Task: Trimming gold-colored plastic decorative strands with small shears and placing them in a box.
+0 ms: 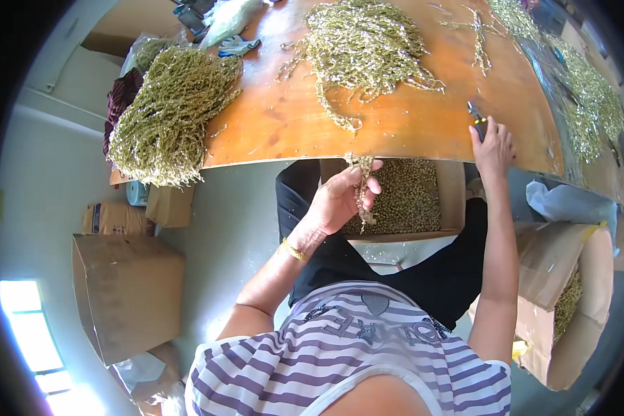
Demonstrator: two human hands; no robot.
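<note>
Left hand (341, 197): pinched on gold strand (362, 188), long axis near-far, over bead box (452, 197) at table's (409, 128) near edge. Right hand (494, 149): closed round hand tool (481, 127), which I log right, far of strand, tip pointing far.

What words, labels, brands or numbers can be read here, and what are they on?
Striped shirt: large dark lettering across the front, which I won't copy out.
Small brown carton, at left: dark printed marks, too small to read.
No other text is clear enough to read.
</note>
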